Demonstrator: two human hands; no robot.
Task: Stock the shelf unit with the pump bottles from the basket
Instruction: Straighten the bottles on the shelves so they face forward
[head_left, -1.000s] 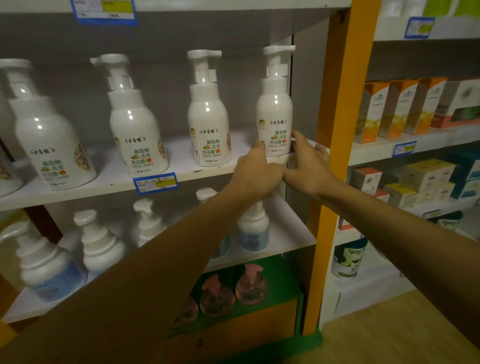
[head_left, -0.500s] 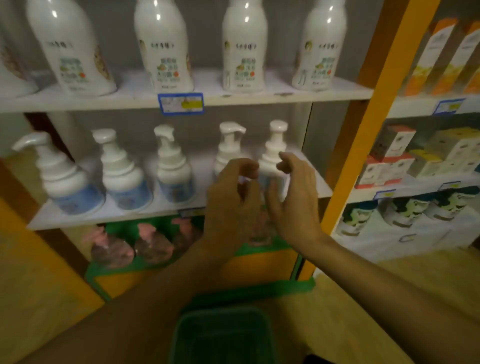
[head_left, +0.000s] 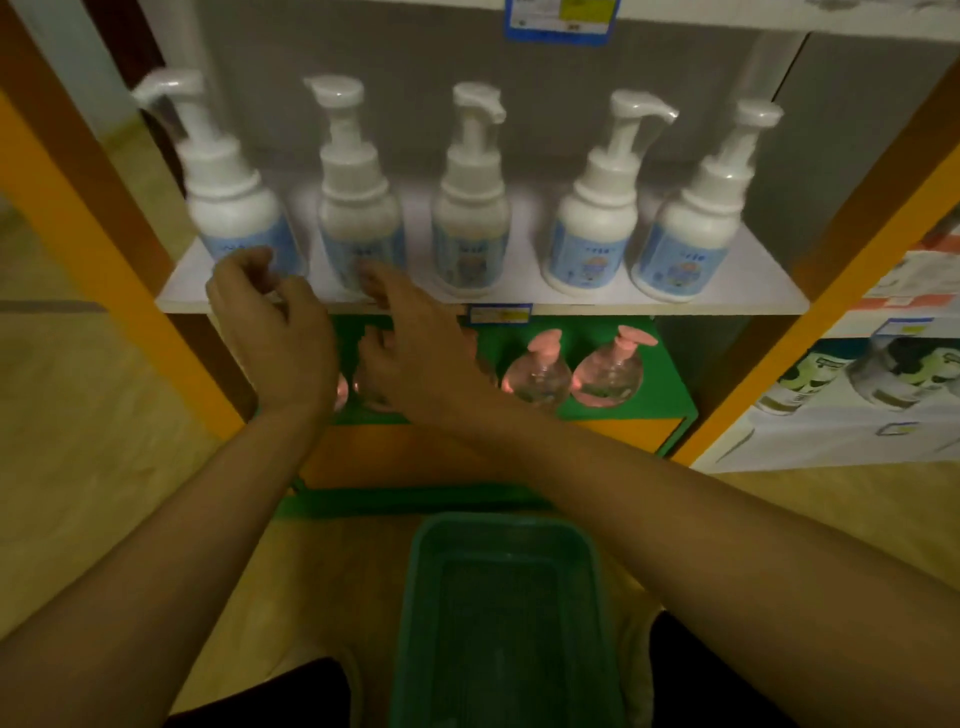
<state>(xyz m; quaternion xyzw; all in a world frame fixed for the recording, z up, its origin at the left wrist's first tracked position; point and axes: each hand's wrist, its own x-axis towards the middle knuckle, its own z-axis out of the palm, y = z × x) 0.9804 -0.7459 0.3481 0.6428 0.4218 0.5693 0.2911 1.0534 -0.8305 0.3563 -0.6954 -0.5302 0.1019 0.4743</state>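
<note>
Five white pump bottles with pale blue labels, upright in a row along the white shelf board (head_left: 701, 304) across the upper half of the frame: first bottle (head_left: 231, 202) at upper left, blurred; second bottle (head_left: 358, 208); third bottle (head_left: 470, 218) at centre; fourth bottle (head_left: 592, 223); fifth bottle (head_left: 691, 228) at right, nearest the orange upright (head_left: 852, 291). Pump heads turned various ways. Left hand (head_left: 275, 332) at centre left, in front of the shelf edge below the first bottle — fingers curled loosely, gripping nothing, fingertips just beside the bottle's base; contact not discernible through blur. Right hand (head_left: 415, 348) just right of it, fingers spread and unclenched, index tip near the foot of the second bottle, nothing held. Both forearms bare, entering from the lower corners. Green basket (head_left: 431, 597) at lower centre of the frame, below the arms, on the floor before the unit — interior dim, no bottles made out in it. Below the white board, a green bottom shelf (head_left: 670, 395) with clear round pump bottles (head_left: 571, 379) topped in pink, some partly hidden behind the hands. Blue price tag (head_left: 500, 314) on the board's front edge; another blue tag (head_left: 561, 21) at top centre. Boxed goods (head_left: 857, 384) on a neighbouring unit at far right, blurred. Wooden floor (head_left: 78, 415) at left.
</note>
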